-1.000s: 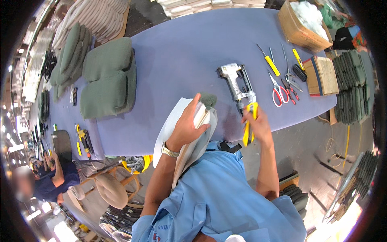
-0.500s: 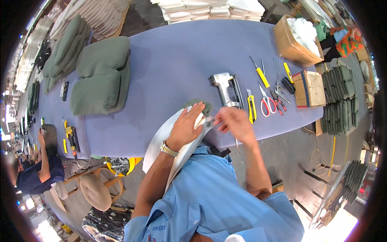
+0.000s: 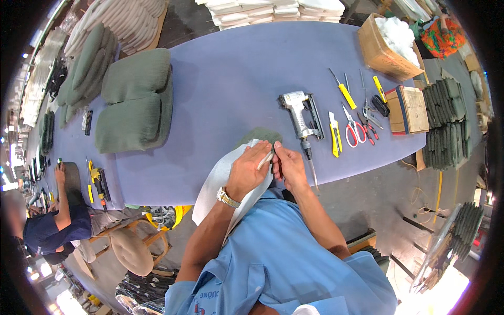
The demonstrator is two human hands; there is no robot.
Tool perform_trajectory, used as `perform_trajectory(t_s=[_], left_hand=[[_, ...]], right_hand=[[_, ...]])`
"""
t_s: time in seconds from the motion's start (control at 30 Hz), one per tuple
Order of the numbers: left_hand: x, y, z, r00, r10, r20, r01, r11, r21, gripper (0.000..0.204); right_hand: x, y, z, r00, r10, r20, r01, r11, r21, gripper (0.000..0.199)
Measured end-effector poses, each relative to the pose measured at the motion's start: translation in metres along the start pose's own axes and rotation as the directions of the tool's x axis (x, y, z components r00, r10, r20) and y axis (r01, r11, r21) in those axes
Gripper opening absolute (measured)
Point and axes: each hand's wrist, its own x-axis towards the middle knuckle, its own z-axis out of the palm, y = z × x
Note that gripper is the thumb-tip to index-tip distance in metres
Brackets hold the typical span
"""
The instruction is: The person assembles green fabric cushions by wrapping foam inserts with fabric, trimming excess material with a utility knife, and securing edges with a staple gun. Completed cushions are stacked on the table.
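A cushion piece lies tilted at the table's near edge against my blue shirt. It has a pale white-grey sheet [image 3: 215, 185] on the side facing me, and dark green fabric [image 3: 258, 135] shows at its far end. Over its upper part is my left hand [image 3: 251, 170], closed on it, with a bit of white edge sticking out between thumb and fingers. My right hand [image 3: 289, 167] sits close beside, thumb and fingers pinched at the border of the green fabric; the exact grip is partly hidden. Just beyond my right hand rests a silver staple gun [image 3: 298, 115] with its hose.
Right of the staple gun lie a yellow cutter [image 3: 335, 135], red-handled scissors [image 3: 355, 131], pliers [image 3: 367, 128] and a yellow screwdriver [image 3: 346, 96]. Boxes [image 3: 386, 60] stand at the right edge. Green cushions [image 3: 131, 123] occupy the left; a co-worker [image 3: 58, 223] sits beyond.
My right hand has come left and closed at the fabric's edge beside my left hand. My left hand's fingers have curled in, and it sits slightly lower.
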Motion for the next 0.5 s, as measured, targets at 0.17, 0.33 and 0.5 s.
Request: perform_trajectory(t_s=[0.17,0.33,0.5], left_hand=[[-0.004,-0.006,-0.002,0.999,0.034,-0.038,-0.035,0.999,-0.039,0.041],[0.005,-0.008,-0.009,0.998,0.000,-0.064,-0.010,0.986,-0.166,0.040],[0.033,-0.038,-0.044,0.968,-0.092,0.234,0.186,0.887,-0.422,0.030]], right_hand=[[-0.008,0.018,0.012,0.984,-0.178,-0.019,0.179,0.982,0.060,0.041],[0.006,0.042,0.015,0.921,-0.388,0.028,0.387,0.921,0.047,0.040],[0.020,0.055,0.015,0.868,-0.492,0.072,0.491,0.871,0.034,0.039]])
